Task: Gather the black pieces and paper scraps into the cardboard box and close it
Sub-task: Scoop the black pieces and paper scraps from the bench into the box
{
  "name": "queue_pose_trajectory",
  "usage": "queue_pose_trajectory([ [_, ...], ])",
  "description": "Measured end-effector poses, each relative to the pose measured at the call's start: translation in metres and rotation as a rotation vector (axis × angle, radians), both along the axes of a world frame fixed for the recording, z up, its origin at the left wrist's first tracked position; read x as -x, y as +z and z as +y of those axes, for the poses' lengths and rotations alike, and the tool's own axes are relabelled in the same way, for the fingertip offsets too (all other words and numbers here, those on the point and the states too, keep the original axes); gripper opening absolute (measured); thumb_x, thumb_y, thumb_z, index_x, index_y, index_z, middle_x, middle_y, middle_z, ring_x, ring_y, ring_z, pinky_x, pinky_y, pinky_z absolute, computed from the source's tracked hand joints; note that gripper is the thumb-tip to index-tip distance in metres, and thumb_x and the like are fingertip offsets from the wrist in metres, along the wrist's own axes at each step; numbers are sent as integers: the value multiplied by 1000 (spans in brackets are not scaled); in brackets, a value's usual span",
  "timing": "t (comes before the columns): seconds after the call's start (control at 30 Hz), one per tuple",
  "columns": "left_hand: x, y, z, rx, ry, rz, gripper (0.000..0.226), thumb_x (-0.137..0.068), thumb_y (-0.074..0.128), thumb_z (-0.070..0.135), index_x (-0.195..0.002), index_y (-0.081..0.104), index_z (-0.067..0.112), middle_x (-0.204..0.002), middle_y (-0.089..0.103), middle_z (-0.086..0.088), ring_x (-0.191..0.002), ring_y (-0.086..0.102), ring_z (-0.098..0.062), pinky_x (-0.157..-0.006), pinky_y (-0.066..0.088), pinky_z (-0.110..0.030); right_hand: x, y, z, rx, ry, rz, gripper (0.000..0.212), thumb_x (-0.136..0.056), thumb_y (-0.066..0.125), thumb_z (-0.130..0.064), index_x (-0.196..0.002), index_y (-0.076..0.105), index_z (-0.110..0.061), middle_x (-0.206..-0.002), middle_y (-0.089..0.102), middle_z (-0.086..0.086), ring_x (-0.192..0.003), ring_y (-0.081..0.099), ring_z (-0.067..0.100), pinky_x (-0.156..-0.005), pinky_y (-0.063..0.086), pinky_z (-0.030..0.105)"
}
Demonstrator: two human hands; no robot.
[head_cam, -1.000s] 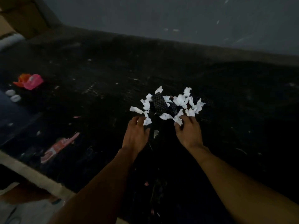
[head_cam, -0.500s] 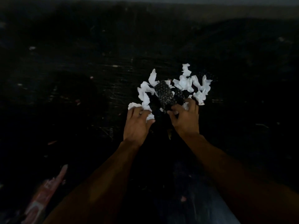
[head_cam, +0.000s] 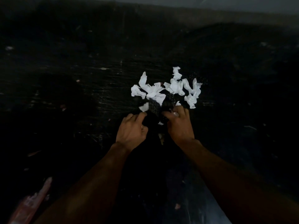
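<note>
A pink wrapper (head_cam: 30,202) lies at my lower left, well apart from the work and no part of it. My left hand (head_cam: 131,129) sits at the near left edge of the heap, knuckles up and wrist straight. Its fingers are curled in tight, but it is too dark to tell what they hold, if anything. Between my hands lie the black pieces (head_cam: 155,107), with the scraps (head_cam: 152,92) on and around them in one bunch on the dark floor (head_cam: 80,94). I judge they are bunched so that both hands can scoop them in one go. My right hand (head_cam: 179,125) mirrors the left at the near right edge, its fingers bent down onto the heap and a little apart, with a white scrap caught between two of them. The box is out of view.
</note>
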State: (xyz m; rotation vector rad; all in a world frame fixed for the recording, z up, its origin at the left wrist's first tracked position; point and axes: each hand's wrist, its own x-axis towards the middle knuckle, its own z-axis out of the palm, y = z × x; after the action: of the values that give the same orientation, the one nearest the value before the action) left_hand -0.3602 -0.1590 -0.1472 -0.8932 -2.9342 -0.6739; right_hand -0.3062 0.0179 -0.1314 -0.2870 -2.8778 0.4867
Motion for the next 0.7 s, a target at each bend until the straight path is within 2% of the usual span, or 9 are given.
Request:
queue_pose_trajectory([
  [0.07, 1, -7, 2, -24, 16, 39, 29, -75, 47, 28, -92, 62, 10, -85, 63, -10, -79, 55, -31, -75, 49, -44, -3, -1, 5, -7, 47, 65, 24, -72, 62, -7, -91, 75, -11, -93, 59, 18, -93, 37, 23, -79, 52, 45],
  [0.1, 0, -10, 2, -48, 38, 52, 25, -78, 50, 29, -89, 62, 9, -88, 59, -11, -78, 55, -31, -73, 50, -44, -6, -1, 5, 9, 50, 93, 23, -74, 55, -15, -84, 75, -9, -91, 59, 17, -93, 39, 22, -80, 52, 43],
  [0.17, 1, -12, 4, -126, 115, 34, 25, -82, 61, 29, -96, 57, 9, -99, 51, -12, -76, 56, -31, -68, 51, -40, -9, -5, 4, 81, 5, 106, 32, -77, 49, -30, -75, 71, -7, -96, 56, 15, -95, 45, 25, -84, 48, 38],
  [0.23, 5, -12, 6, -157, 156, -5, 40, -83, 66, 31, -111, 52, 8, -111, 48, -12, -80, 59, -29, -69, 52, -40, -11, -13, 3, 103, -55, 69, 34, -82, 54, -39, -74, 64, -8, -103, 54, 14, -99, 47, 28, -85, 44, 34],
  [0.37, 3, -15, 9, -31, 198, 77, 49, -86, 62, 38, -125, 50, 12, -108, 59, -8, -95, 56, -27, -80, 44, -42, -11, -24, 5, 163, -75, 71, 14, -82, 64, -15, -90, 54, -7, -104, 53, 15, -98, 45, 31, -86, 46, 46],
  [0.43, 3, -15, 7, -11, 277, 107, 40, -85, 59, 38, -119, 54, 16, -106, 63, -4, -99, 52, -27, -81, 40, -42, -11, -26, 9, 231, -89, 80, 26, -77, 62, -1, -102, 53, -4, -107, 51, 16, -97, 46, 30, -86, 46, 46],
  [0.5, 5, -15, 6, -96, 249, 77, 29, -82, 53, 30, -106, 59, 14, -103, 63, -7, -96, 51, -29, -83, 41, -40, -11, -26, 13, 288, -149, 80, 37, -75, 60, 6, -111, 54, -1, -116, 47, 18, -100, 48, 28, -90, 46, 36],
  [0.6, 7, -17, 4, -221, 190, 55, 18, -72, 58, 7, -89, 61, 9, -96, 57, -12, -90, 51, -32, -87, 38, -33, -12, -27, 18, 247, -180, 62, 27, -76, 59, 7, -102, 62, 1, -112, 52, 20, -98, 52, 30, -87, 45, 31],
  [0.7, 8, -9, 4, -347, 232, 33, 29, -67, 65, -9, -91, 61, 7, -107, 50, -14, -101, 51, -29, -94, 33, -16, -17, -22, 28, 235, -257, 101, 17, -77, 59, 4, -92, 64, -2, -96, 60, 16, -90, 55, 33, -78, 43, 32],
])
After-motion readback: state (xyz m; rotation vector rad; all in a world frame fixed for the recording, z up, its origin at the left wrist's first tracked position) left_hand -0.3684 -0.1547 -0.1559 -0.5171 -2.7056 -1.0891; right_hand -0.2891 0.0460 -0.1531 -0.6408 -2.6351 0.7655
